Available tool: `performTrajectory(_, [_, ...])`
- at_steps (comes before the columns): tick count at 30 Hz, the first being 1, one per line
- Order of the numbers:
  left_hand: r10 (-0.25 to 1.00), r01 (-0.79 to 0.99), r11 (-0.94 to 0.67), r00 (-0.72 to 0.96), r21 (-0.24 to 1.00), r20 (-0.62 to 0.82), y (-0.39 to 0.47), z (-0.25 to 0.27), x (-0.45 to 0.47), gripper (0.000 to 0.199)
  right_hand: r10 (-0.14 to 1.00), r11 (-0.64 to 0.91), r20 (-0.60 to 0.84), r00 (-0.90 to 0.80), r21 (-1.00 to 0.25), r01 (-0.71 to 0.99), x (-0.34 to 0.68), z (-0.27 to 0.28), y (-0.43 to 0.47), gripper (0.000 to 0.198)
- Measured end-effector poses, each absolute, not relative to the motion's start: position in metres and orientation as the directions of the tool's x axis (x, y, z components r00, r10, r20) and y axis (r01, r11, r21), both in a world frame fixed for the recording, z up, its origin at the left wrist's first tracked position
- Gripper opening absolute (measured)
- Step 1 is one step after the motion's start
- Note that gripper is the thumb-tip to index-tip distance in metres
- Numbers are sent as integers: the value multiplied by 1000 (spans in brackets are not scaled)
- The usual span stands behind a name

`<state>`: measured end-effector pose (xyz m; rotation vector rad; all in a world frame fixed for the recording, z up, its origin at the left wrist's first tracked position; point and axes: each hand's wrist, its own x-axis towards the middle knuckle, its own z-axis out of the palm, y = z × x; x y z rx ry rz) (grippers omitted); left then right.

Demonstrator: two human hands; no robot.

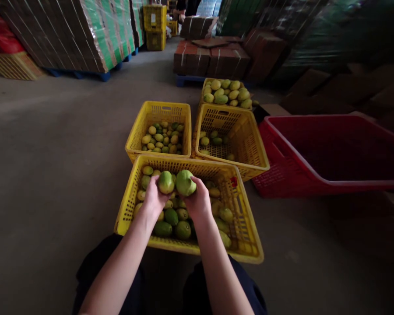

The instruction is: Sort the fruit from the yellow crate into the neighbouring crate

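Observation:
My left hand (pixel 155 197) is closed around a yellow-green lemon (pixel 166 182). Beside it, my right hand (pixel 198 199) grips a larger, paler green lemon (pixel 185 183) with a bumpy side. The two fruits are held close together above the near yellow crate (pixel 251 227). Inside that crate lie several green and yellow lemons, among them a dark green lemon (pixel 171 216) below my hands. My hands and forearms hide part of the crate's contents.
Behind stand a yellow crate of small lemons (pixel 136 131) at left and another yellow crate (pixel 254 140) with a few fruits at right. Farther back is a heaped crate of lemons (pixel 221 99). A red bin (pixel 272 170) stands right; cartons (pixel 210 61) sit on a blue pallet.

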<state>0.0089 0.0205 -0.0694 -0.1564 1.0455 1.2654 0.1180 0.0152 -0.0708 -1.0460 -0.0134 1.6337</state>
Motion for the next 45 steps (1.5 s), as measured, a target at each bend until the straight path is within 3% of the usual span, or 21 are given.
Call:
performTrajectory(4, [590,-893,359,-9,272,-807,23,-65,10,20,707,-379,-707,-26,-348,-858,120,-70,17,5])
performTrajectory(8, [572,-909,347,10,231,-820,25,-61,12,26,638,-361,-769,-46,-246,-899,119,-69,18,11])
performTrajectory(18, [603,-908,363,57,211,-796,23,-65,11,23,610,-422,-785,-104,-211,-882,120,-75,18,17])
performTrajectory(23, [627,-901,336,-3,273,-779,25,-66,9,14,673,-429,-740,-4,-386,-816,120,-77,18,15])
performTrajectory(26, [694,-892,289,-56,349,-717,26,-69,9,12,760,-325,-632,151,-571,-754,120,-80,17,40])
performTrajectory(29, [802,-824,230,-141,518,-581,24,-72,11,19,839,-167,-441,320,-767,-620,121,-84,16,65])
performTrajectory(32, [896,-614,130,-263,778,-358,20,-74,11,29,895,-52,-233,380,-901,-431,122,-86,13,70])
performTrajectory(35, [924,-230,-101,-383,968,6,16,-77,9,48,925,27,-83,371,-959,-282,122,-86,9,66])
performTrajectory(38, [902,13,-278,-341,960,266,14,-81,7,51,926,78,-1,377,-978,-193,121,-84,7,61])
performTrajectory(42, [881,88,-295,-361,951,306,13,-83,7,50,913,104,39,406,-985,-140,119,-81,5,59])
performTrajectory(45, [888,17,-187,-425,982,177,13,-78,6,54,930,38,-76,360,-953,-300,120,-78,6,63])
